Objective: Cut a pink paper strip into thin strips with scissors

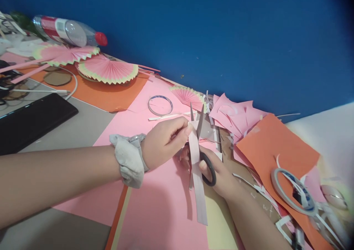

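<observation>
My left hand (166, 139) pinches the top end of a pale paper strip (197, 180), which hangs down over the pink paper. In my right hand (218, 172) is a pair of black-handled scissors (201, 122), with the thumb through one loop. The blades point away from me and stand apart, the strip's upper end between them. Some of the right fingers are hidden behind the strip. Pink paper sheets (155, 213) lie under both hands, with a pale yellow sheet (221, 220) beside them.
Folded pink paper fans (109, 69) and a plastic bottle (74, 32) lie along the blue wall. A black phone-like slab (38, 121) is at left. One tape roll (160, 105) lies ahead; another tape roll (294, 191) rests on orange paper (279, 143) among scraps at right.
</observation>
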`<state>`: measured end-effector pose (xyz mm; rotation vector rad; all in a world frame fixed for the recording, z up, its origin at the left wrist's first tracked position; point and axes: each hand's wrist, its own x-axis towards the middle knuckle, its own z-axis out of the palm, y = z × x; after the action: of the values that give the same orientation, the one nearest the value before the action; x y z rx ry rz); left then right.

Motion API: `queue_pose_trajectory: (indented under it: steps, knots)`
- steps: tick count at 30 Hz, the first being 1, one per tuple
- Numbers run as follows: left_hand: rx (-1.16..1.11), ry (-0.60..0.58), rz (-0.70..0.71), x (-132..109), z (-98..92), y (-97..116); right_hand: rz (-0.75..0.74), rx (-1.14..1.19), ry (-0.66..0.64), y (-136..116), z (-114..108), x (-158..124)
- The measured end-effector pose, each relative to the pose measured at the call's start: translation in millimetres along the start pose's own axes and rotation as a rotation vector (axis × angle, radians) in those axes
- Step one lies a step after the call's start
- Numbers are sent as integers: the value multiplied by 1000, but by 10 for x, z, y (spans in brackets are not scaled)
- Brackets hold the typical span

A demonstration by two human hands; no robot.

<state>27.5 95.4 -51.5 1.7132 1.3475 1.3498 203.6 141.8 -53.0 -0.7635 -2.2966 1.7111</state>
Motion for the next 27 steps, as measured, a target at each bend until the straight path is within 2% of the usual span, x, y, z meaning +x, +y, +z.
queue_pose_trajectory:
  steps: [4, 27]
  knots:
    - [9, -4, -6, 1, 6, -10, -25, -11, 31, 6, 3, 1]
    - [-51, -25, -43, 10, 15, 14, -7, -2, 28, 7, 10, -3]
